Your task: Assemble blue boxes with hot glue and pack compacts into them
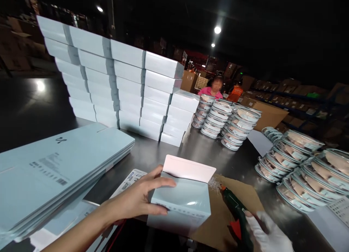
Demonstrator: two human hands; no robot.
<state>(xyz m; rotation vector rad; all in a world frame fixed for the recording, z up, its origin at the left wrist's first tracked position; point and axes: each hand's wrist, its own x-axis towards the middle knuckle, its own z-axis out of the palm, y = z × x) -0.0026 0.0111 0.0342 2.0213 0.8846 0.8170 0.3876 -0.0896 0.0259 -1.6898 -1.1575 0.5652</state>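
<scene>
At a steel desk (174, 155), the left hand (137, 199) curls its fingers (160, 183) round an open-flapped pale blue box (181, 204), while the gloved right hand (268, 234) grips a green glue gun (236, 208) just beside it.

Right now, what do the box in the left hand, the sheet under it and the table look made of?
Box: pale blue coated paperboard, slight sheen with a highlight on its face, white inner flap folded up. Sheet: brown corrugated cardboard or kraft paper, matte; thickness unclear. Table: likely stainless steel, grey and dimly reflective. Left hand grips the box; right hand, in a white glove, holds a green tool.
</scene>
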